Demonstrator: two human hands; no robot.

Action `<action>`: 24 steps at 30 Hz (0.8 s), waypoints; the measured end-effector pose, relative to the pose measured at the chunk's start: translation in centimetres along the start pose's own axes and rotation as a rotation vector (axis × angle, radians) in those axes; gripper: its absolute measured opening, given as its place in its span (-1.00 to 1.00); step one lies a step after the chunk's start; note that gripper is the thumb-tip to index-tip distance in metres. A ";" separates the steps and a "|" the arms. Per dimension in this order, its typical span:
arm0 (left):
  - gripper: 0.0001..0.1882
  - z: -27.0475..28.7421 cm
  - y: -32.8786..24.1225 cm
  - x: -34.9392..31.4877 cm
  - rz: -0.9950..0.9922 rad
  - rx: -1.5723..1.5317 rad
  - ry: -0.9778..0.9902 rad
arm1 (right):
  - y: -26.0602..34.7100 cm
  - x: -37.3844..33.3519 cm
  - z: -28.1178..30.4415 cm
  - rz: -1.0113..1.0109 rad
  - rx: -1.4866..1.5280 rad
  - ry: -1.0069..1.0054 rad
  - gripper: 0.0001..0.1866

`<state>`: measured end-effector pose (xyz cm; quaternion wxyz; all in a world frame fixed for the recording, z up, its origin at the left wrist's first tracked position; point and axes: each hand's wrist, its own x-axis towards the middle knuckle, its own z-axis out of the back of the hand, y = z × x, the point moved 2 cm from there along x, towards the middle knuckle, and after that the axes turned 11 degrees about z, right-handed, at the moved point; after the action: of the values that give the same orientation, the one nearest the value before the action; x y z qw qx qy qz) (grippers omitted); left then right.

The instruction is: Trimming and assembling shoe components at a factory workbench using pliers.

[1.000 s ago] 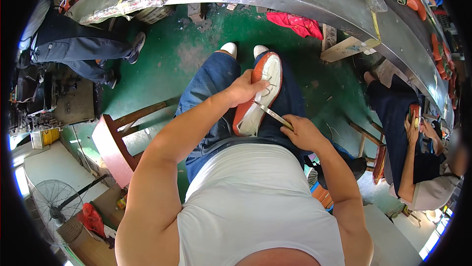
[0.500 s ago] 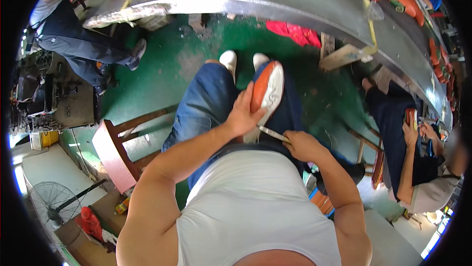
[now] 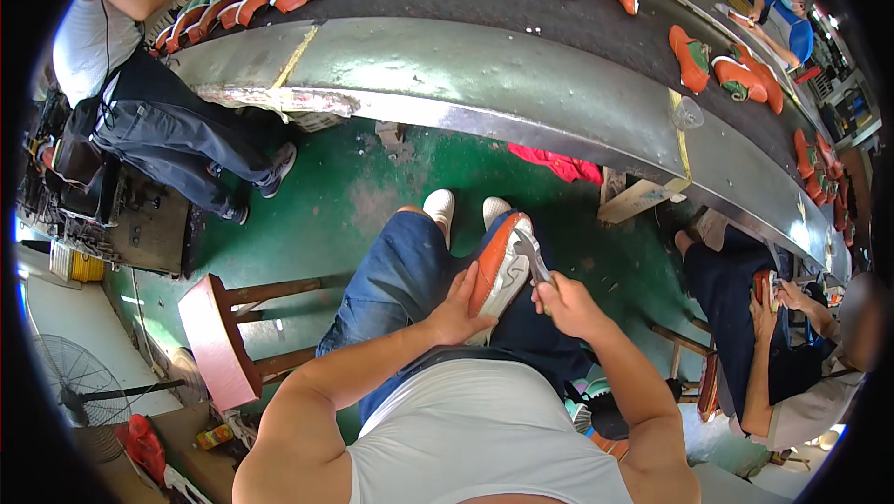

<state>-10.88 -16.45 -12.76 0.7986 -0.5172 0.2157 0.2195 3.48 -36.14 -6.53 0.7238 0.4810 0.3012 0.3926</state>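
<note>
A person in a white top [image 3: 484,430] works over an orange-and-white shoe [image 3: 490,282] lying lengthwise on blue trousers [image 3: 393,267], its rounded far end pointing toward white slip-ons [image 3: 440,209] on the green floor [image 3: 303,243]. The left hand [image 3: 463,309] is clamped on the near part of the shoe, fingers along its orange side; the right hand [image 3: 568,305] is closed around a grey metal tool [image 3: 537,263], whose tip lies over the shoe near the far end. Whether the tool is a blade or pincers is hard to tell at this size. Good handling would seem to call for a firm left hold against the thigh, fingers well behind the tip, and short, controlled movements that spare the orange side. The shoe shows smooth orange along its left, and a white, uneven face with wavy grey markings along its right. Beyond, orange-and-green shoes [image 3: 689,59] sit along a metal-edged bench [image 3: 419,62].
</note>
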 end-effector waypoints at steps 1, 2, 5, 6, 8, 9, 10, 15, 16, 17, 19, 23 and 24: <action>0.22 0.2 -0.3 -0.1 0.062 0.013 0.036 | -1.2 0.8 -0.4 0.010 -0.004 0.000 -0.64; 0.15 0.4 0.7 0.8 -0.013 -0.057 0.007 | -2.3 1.7 -0.8 -0.055 -0.245 0.101 -0.64; 0.02 2.0 4.0 1.8 0.008 -0.623 0.239 | -1.4 3.5 1.0 -0.147 -0.389 0.218 -0.64; -0.09 3.2 2.4 0.6 -0.023 -0.858 0.323 | 0.1 3.4 2.6 -0.069 -0.387 0.077 -0.66; -0.09 5.5 1.1 -1.0 -0.076 -0.960 0.313 | 2.8 3.9 5.7 0.075 -0.472 -0.169 -0.65; -0.09 7.1 -0.5 -2.4 -0.101 -1.018 0.313 | 3.9 5.1 7.8 0.138 -0.557 -0.277 -0.64; -0.07 8.9 -1.9 -3.1 -0.160 -0.995 0.292 | 4.8 6.8 9.7 0.178 -0.609 -0.342 -0.63; 0.01 19.7 -12.0 -1.1 -0.387 -0.820 0.151 | 3.4 18.9 19.9 0.436 -0.980 -0.586 -0.60; 0.01 21.8 -14.3 0.5 -0.372 -0.773 0.139 | 2.5 21.2 22.0 0.429 -0.986 -0.608 -0.60; 0.01 23.9 -16.5 2.1 -0.354 -0.724 0.116 | 1.5 23.8 23.6 0.373 -1.021 -0.592 -0.60; -0.02 28.3 -21.2 6.1 -0.289 -0.661 0.055 | -0.3 27.2 25.3 0.315 -1.046 -0.582 -0.60; -0.05 36.1 -28.5 16.3 -0.239 -0.265 -0.168 | -1.6 30.0 26.1 0.277 -0.989 -0.641 -0.59; -0.05 37.6 -30.0 19.1 -0.214 -0.139 -0.235 | -1.6 30.1 26.3 0.306 -0.942 -0.660 -0.59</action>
<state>26.23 9.57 12.29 0.7993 -0.5621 0.0488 0.2069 40.71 -22.75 -0.40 0.8499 0.2425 -0.2190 0.4134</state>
